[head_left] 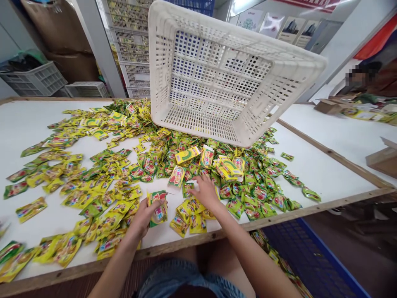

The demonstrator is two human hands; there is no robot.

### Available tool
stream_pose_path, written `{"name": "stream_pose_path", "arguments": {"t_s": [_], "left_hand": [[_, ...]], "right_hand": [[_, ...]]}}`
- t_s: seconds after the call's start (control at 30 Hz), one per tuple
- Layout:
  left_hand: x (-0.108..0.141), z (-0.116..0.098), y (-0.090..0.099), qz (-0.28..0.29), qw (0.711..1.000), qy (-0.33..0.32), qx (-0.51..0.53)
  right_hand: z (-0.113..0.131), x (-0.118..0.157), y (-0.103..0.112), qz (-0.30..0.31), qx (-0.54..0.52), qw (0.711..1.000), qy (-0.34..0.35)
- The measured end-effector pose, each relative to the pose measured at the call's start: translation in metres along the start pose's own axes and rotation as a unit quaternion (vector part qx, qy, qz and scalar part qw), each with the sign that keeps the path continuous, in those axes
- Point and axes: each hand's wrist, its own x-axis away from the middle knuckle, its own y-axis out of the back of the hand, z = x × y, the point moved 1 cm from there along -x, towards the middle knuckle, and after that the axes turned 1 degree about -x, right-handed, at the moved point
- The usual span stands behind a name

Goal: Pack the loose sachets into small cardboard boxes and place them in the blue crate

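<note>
A small box (pixel 160 216) is pinched by the left hand (pixel 144 217); the right hand (pixel 206 193) is spread beside a green packet (pixel 187 190).

We see a white counter (pixel 18 128) with a wooden edge (pixel 214 236) across the frame. At the upper left stands a slanting pale post (pixel 94 45); at the top, right of centre, a bright light (pixel 245 5). Posters (pixel 291 30) and a red banner (pixel 324 6) hang upper right, above a dark reddish floor (pixel 369 252) at lower right.

White table (pixel 310 165), scattered sachets (pixel 108 203), small boxes (pixel 176 177)
</note>
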Motion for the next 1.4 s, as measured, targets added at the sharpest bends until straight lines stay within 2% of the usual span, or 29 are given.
{"name": "stream_pose_path", "arguments": {"t_s": [0.17, 0.33, 0.43, 0.5, 0.6, 0.67, 0.73, 0.93, 1.1, 1.23, 1.33, 1.4], "left_hand": [[0.006, -0.001, 0.001, -0.012, 1.0, 0.001, -0.012], [0.008, 0.003, -0.002, -0.008, 1.0, 0.011, -0.005], [0.009, 0.004, -0.005, -0.016, 1.0, 0.006, -0.001], [0.009, 0.004, -0.003, -0.019, 1.0, 0.009, 0.001], [0.009, 0.005, 0.001, -0.019, 1.0, 0.015, 0.002], [0.009, 0.006, 0.002, -0.017, 1.0, 0.02, 0.001], [0.009, 0.007, -0.001, -0.008, 1.0, 0.024, -0.004], [0.012, 0.009, -0.011, 0.012, 1.0, 0.013, -0.01], [0.015, 0.01, -0.009, -0.006, 1.0, 0.014, -0.012], [0.015, 0.011, -0.011, 0.003, 1.0, 0.017, -0.016], [0.017, 0.01, -0.016, 0.023, 0.999, 0.011, -0.024], [0.02, 0.009, -0.022, 0.041, 0.999, 0.009, -0.02]], "right_hand": [[0.008, -0.009, -0.019, 0.044, -0.014, 0.999, 0.006], [0.011, -0.01, -0.016, 0.062, -0.073, 0.995, 0.015], [0.009, -0.004, -0.001, 0.06, -0.12, 0.991, 0.021], [-0.001, 0.003, 0.017, 0.049, -0.195, 0.98, 0.016], [-0.027, 0.016, 0.05, -0.007, -0.325, 0.945, -0.038], [-0.043, 0.027, 0.065, -0.04, -0.358, 0.929, -0.082], [-0.052, 0.038, 0.069, -0.043, -0.353, 0.928, -0.109], [-0.051, 0.048, 0.048, 0.007, -0.352, 0.93, -0.108], [-0.048, 0.053, 0.037, -0.069, -0.254, 0.958, -0.113], [-0.043, 0.068, 0.015, -0.131, -0.187, 0.964, -0.132], [-0.035, 0.073, 0.008, -0.138, -0.186, 0.965, -0.123], [-0.026, 0.073, 0.014, -0.117, -0.223, 0.964, -0.09]]}}
